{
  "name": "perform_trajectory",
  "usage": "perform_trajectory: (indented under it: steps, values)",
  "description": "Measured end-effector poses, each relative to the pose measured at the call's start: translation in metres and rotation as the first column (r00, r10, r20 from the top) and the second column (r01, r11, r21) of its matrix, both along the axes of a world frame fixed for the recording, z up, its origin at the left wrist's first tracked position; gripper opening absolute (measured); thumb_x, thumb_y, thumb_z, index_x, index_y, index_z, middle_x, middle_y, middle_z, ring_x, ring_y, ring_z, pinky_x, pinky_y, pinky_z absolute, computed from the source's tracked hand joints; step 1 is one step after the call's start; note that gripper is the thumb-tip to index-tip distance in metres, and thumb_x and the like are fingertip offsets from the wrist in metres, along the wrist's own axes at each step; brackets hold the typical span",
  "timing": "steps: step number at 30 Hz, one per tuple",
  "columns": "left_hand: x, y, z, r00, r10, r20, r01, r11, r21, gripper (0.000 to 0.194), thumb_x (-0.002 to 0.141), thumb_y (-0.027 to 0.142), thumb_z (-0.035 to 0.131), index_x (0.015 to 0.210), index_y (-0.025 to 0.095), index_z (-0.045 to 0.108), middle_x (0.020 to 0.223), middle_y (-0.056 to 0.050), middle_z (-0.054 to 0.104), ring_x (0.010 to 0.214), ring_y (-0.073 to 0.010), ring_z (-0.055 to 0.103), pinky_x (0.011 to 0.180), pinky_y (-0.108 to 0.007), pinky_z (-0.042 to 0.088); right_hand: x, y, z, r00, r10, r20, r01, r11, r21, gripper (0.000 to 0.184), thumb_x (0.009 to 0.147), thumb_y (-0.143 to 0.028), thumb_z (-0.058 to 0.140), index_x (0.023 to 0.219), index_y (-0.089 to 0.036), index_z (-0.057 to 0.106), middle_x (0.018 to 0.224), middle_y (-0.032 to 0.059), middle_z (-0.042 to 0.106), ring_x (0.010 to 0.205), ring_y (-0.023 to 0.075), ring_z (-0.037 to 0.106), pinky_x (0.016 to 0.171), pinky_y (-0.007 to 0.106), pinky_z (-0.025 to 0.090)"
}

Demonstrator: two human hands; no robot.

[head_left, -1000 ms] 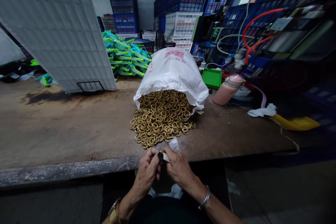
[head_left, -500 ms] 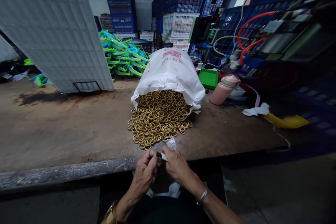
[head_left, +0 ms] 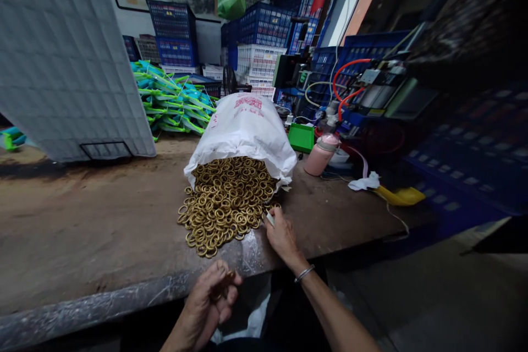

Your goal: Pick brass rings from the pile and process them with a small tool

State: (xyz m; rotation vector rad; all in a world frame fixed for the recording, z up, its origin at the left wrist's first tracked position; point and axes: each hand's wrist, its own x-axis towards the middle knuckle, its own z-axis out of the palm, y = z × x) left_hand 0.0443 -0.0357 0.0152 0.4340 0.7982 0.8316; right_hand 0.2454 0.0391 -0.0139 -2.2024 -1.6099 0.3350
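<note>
My left hand (head_left: 212, 300) is just in front of the table's edge, its fingers curled round a brass-coloured ring (head_left: 229, 274) that shows only in part. My right hand (head_left: 282, 236) reaches to the right side of a pile of brass-coloured rings (head_left: 223, 209). It grips a small tool with a white handle (head_left: 270, 219); the tool's dark end lies against the rings, and its kind is unclear. The rings spill out of the mouth of a white woven sack (head_left: 243, 132) lying on its side.
On the wooden table (head_left: 103, 231) stand a tall grey padded panel (head_left: 78, 60), a heap of green and blue plastic pieces (head_left: 173, 99), a green tray (head_left: 301, 137) and a pink bottle (head_left: 319, 157). Machinery with red hoses (head_left: 350, 88) is at the right. Stacked crates (head_left: 175, 33) fill the back.
My hands were together at the table edge, the tool's end at the left fingers. Now they are apart: the right has gone forward to the rings, the left nearer me. The view has turned right.
</note>
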Motion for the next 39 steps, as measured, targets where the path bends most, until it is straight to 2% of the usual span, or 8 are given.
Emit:
perform_trajectory:
  steps: [6, 10, 14, 22, 26, 30, 35, 39]
  values:
    - [0.0, 0.004, -0.004, 0.995, -0.005, 0.103, 0.016, 0.994, -0.104, 0.024, 0.066, 0.032, 0.066, 0.08, 0.017, 0.054, 0.064, 0.002, 0.053, 0.048, -0.0066, 0.045, 0.037, -0.015, 0.021, -0.002, 0.009, 0.007, 0.994, -0.001, 0.11, 0.011, 0.996, -0.094, 0.016, 0.085, -0.027, 0.039, 0.096, -0.021, 0.05, 0.08, 0.0045, 0.064, 0.07, 0.0163, 0.06, 0.054, 0.024, 0.026]
    - [-0.001, 0.006, -0.014, 0.979, 0.047, 0.198, -0.009, 0.981, -0.192, 0.024, 0.064, 0.033, 0.068, 0.07, 0.014, 0.055, 0.063, 0.0, 0.053, 0.051, -0.0072, 0.047, 0.038, -0.015, 0.023, 0.0, 0.01, 0.003, 0.991, 0.013, 0.135, 0.0, 0.995, -0.096, 0.016, 0.084, -0.025, 0.04, 0.094, -0.022, 0.052, 0.08, 0.0051, 0.065, 0.07, 0.0169, 0.06, 0.053, 0.024, 0.026]
    - [0.001, 0.007, -0.017, 0.975, 0.089, 0.202, -0.039, 0.97, -0.239, 0.024, 0.061, 0.025, 0.072, 0.073, 0.013, 0.054, 0.067, -0.002, 0.056, 0.054, -0.0086, 0.051, 0.041, -0.015, 0.028, 0.003, 0.009, -0.003, 0.989, 0.022, 0.147, -0.01, 0.996, -0.085, 0.015, 0.082, -0.022, 0.041, 0.091, -0.021, 0.053, 0.077, 0.0048, 0.065, 0.068, 0.0163, 0.059, 0.053, 0.024, 0.024]
    - [0.001, 0.007, -0.017, 0.974, 0.058, 0.217, -0.023, 0.987, -0.162, 0.031, 0.063, 0.024, 0.071, 0.068, 0.016, 0.042, 0.055, 0.006, 0.042, 0.04, -0.0008, 0.031, 0.037, -0.013, 0.014, 0.006, 0.006, -0.004, 0.989, 0.085, 0.117, -0.08, 0.996, -0.046, 0.012, 0.082, -0.018, 0.042, 0.086, -0.02, 0.053, 0.077, 0.0056, 0.064, 0.067, 0.0152, 0.057, 0.054, 0.024, 0.023]
    - [0.001, 0.007, -0.02, 0.993, 0.036, 0.113, -0.025, 0.995, -0.096, 0.032, 0.064, 0.03, 0.069, 0.067, 0.017, 0.041, 0.048, 0.01, 0.029, 0.037, -0.0004, 0.019, 0.035, -0.015, 0.008, 0.01, -0.005, -0.003, 0.977, 0.206, 0.06, -0.205, 0.979, -0.015, 0.013, 0.081, -0.015, 0.042, 0.087, -0.019, 0.053, 0.075, 0.0046, 0.064, 0.066, 0.0146, 0.057, 0.055, 0.023, 0.024]
    - [0.003, 0.008, -0.019, 1.0, 0.012, 0.005, -0.012, 0.999, -0.035, 0.031, 0.064, 0.035, 0.067, 0.069, 0.017, 0.042, 0.049, 0.01, 0.032, 0.037, -0.001, 0.02, 0.036, -0.016, 0.01, 0.016, -0.016, -0.004, 0.951, 0.306, -0.05, -0.305, 0.952, 0.013, 0.012, 0.079, -0.015, 0.043, 0.086, -0.02, 0.051, 0.073, 0.0021, 0.063, 0.065, 0.0141, 0.056, 0.057, 0.022, 0.027]
    - [0.004, 0.008, -0.016, 0.999, 0.011, -0.041, -0.011, 1.0, 0.009, 0.032, 0.064, 0.036, 0.067, 0.067, 0.018, 0.041, 0.051, 0.008, 0.037, 0.039, -0.0021, 0.027, 0.038, -0.017, 0.015, 0.018, -0.017, -0.003, 0.974, 0.165, -0.157, -0.164, 0.986, 0.017, 0.013, 0.079, -0.019, 0.044, 0.091, -0.02, 0.048, 0.076, 0.0026, 0.062, 0.069, 0.015, 0.057, 0.058, 0.021, 0.031]
    - [0.004, 0.007, -0.015, 0.998, 0.016, -0.061, -0.016, 1.0, 0.009, 0.029, 0.066, 0.034, 0.066, 0.07, 0.018, 0.042, 0.055, 0.007, 0.04, 0.043, -0.0026, 0.032, 0.041, -0.016, 0.017, 0.01, -0.019, 0.002, 0.988, 0.145, -0.055, -0.147, 0.989, -0.029, 0.011, 0.082, -0.026, 0.044, 0.087, -0.02, 0.051, 0.075, 0.0035, 0.063, 0.071, 0.0162, 0.058, 0.058, 0.022, 0.03]
